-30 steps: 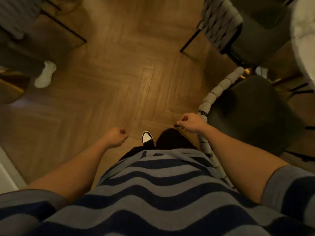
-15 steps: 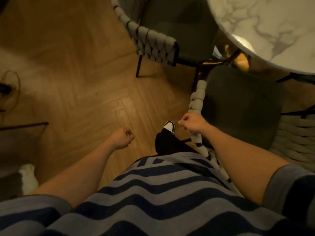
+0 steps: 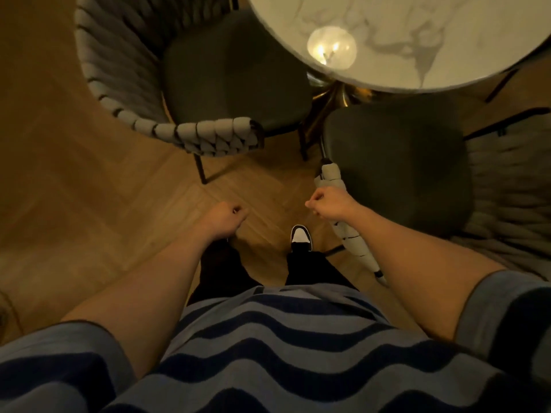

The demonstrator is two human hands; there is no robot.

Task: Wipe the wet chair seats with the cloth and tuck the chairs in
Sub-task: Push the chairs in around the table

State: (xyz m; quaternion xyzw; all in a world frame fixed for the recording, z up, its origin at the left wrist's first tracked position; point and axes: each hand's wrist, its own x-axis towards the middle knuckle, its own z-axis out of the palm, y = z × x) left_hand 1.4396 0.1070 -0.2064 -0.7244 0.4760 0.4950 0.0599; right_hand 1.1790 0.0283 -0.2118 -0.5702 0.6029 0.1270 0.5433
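Two chairs stand at the round marble table. The left chair (image 3: pixel 232 76) has a dark seat and a curved back woven from grey straps; its seat reaches partly under the table edge. The right chair (image 3: pixel 396 171) has the same dark seat, and its woven back bends around it.

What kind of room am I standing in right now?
Most likely a dining area in a home or cafe: a round marble table, two cushioned chairs with woven backs drawn up to it, and a herringbone wood floor.
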